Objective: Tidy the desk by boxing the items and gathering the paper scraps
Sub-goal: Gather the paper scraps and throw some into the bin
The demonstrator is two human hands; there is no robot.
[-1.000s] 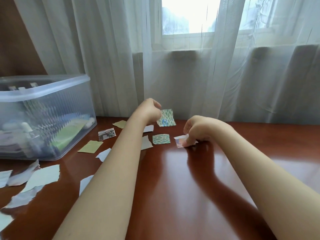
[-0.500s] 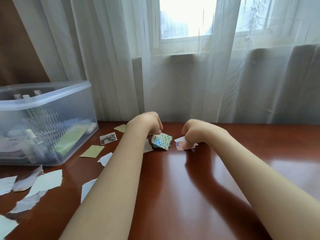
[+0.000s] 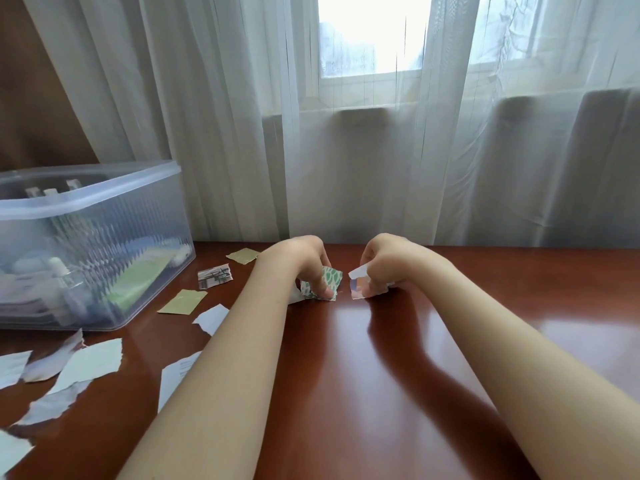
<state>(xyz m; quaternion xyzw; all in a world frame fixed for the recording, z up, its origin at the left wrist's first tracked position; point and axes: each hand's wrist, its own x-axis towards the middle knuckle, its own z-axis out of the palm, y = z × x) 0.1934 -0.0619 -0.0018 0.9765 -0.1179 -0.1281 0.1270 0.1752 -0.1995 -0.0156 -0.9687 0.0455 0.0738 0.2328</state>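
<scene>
Left hand (image 3: 298, 261) dropped its green scrap (image 3: 330, 277) onto the one under its fingers (image 3: 325, 292), now pinching both; right hand (image 3: 384, 265) fingers clamp a white scrap (image 3: 358, 285), gathering progressing

Much of the green-patterned scrap (image 3: 331, 277) is covered by the curled fingers of the left hand (image 3: 301, 265) that grips it, and a white scrap (image 3: 295, 296) beside it is mostly concealed by the wrist. The pale scrap (image 3: 357, 289) pinched by the right hand (image 3: 384, 265) is half hidden, and its print is blurred. The storage box (image 3: 86, 244) is cut off by the left edge, and its contents (seen through a ribbed, cloudy wall) cannot be made out. The printed scrap (image 3: 214, 278) is too small to be read. One torn sheet (image 3: 175, 375) is partly covered by the left forearm, and another (image 3: 10, 448) is cropped at the left edge.
</scene>
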